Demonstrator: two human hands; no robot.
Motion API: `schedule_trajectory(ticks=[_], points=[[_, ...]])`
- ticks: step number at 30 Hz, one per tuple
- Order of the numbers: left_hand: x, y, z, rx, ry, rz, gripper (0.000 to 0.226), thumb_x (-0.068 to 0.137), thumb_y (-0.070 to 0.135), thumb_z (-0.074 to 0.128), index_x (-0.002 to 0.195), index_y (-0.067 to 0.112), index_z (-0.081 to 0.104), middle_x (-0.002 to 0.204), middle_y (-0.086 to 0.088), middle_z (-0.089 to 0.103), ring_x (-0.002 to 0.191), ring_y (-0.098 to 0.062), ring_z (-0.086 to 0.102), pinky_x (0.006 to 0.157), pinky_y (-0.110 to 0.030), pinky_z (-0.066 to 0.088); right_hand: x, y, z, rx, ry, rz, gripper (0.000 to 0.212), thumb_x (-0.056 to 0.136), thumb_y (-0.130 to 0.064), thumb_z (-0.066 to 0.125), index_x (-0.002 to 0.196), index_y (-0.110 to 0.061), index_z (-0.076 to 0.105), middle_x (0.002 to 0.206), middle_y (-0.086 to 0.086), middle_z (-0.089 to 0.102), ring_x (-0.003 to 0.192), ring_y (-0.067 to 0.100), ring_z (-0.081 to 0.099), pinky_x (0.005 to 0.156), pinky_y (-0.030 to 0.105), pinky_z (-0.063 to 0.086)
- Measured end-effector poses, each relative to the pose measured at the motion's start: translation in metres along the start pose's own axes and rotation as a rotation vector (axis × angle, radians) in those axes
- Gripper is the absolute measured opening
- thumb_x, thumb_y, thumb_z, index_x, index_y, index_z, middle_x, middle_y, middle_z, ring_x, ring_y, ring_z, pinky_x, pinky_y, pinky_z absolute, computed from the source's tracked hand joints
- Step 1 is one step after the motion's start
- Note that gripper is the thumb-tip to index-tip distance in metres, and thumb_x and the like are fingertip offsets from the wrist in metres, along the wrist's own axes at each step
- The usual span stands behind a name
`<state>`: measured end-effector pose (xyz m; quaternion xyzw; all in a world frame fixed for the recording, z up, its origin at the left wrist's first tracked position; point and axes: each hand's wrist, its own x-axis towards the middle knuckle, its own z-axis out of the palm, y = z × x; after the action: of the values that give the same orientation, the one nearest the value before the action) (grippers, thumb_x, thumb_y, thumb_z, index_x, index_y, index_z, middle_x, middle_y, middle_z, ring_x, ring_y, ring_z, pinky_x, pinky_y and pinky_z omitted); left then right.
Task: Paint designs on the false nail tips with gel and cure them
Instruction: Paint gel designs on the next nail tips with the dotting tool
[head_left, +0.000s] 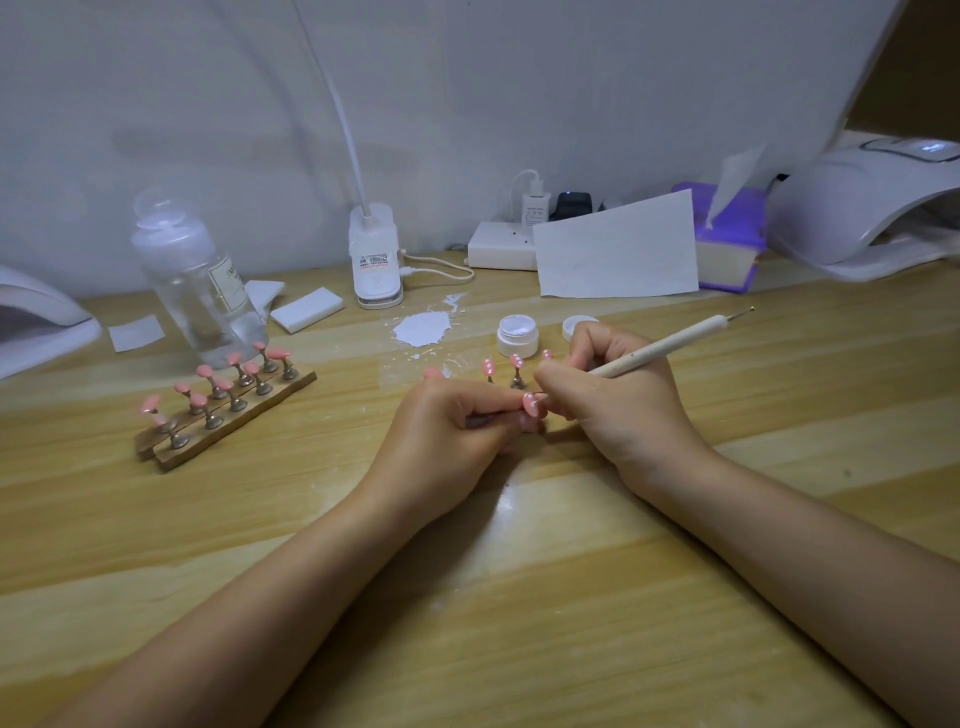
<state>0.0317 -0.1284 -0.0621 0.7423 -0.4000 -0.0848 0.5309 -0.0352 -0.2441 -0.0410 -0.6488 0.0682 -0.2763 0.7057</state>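
My left hand (452, 431) pinches the stem of a small stand that carries a pink nail tip (531, 404) with white dots. My right hand (608, 400) grips a white dotting pen (675, 340), its working end at that tip and its far metal point up to the right. Three dotted pink tips (516, 362) stand on single stands just behind my hands. An open white gel jar (518, 336) sits behind them, its lid (577, 327) beside it. A wooden holder (228, 415) at the left carries several plain pink tips.
A curing lamp (862, 208) stands at the back right, another lamp (36, 322) at the left edge. A clear bottle (197, 280), white pads (306, 309), a desk-lamp base (375, 260), a smear of white gel (422, 328), a paper sheet (618, 249) and a purple tissue box (727, 244) line the back.
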Motion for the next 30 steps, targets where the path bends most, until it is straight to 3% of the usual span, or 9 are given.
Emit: schedule_trajectory(ticks=[9,14,20,30], points=[[0.0001,0.0001,-0.0001,0.004,-0.001,-0.003,0.017,0.082,0.002,0.065,0.088,0.013,0.075,0.076,0.012,0.072,0.068,0.011,0.055,0.071,-0.022,0.052,0.0,0.0001,-0.0001,-0.011,-0.008,-0.007,0.039,0.076,0.018,0.051,0.054,-0.009,0.035,0.031,-0.006,0.043,0.032,0.0,0.048,0.037,0.008,0.035],[0.0,0.0013,0.0,0.02,-0.008,0.01,0.018,0.082,-0.001,0.063,0.087,0.012,0.075,0.073,0.013,0.07,0.063,0.011,0.055,0.065,-0.011,0.048,0.0011,0.0015,-0.0009,-0.015,0.008,-0.006,0.04,0.075,0.017,0.052,0.052,-0.01,0.033,0.032,-0.009,0.04,0.033,0.0,0.047,0.039,0.01,0.038],[-0.0001,0.0029,-0.0001,0.025,-0.01,0.011,0.018,0.083,0.0,0.063,0.089,0.013,0.074,0.079,0.007,0.072,0.069,0.011,0.056,0.071,-0.023,0.053,0.0012,0.0021,-0.0008,-0.008,0.006,-0.007,0.04,0.076,0.017,0.052,0.053,-0.01,0.033,0.031,-0.008,0.041,0.033,0.001,0.049,0.038,0.01,0.037],[-0.001,0.0028,-0.0003,0.01,-0.004,0.001,0.019,0.082,0.0,0.063,0.083,0.016,0.074,0.076,0.011,0.072,0.069,0.009,0.057,0.071,-0.024,0.053,0.0002,0.0019,-0.0009,0.006,0.005,-0.01,0.041,0.076,0.019,0.051,0.053,-0.01,0.034,0.031,-0.009,0.04,0.032,0.0,0.047,0.037,0.008,0.036]])
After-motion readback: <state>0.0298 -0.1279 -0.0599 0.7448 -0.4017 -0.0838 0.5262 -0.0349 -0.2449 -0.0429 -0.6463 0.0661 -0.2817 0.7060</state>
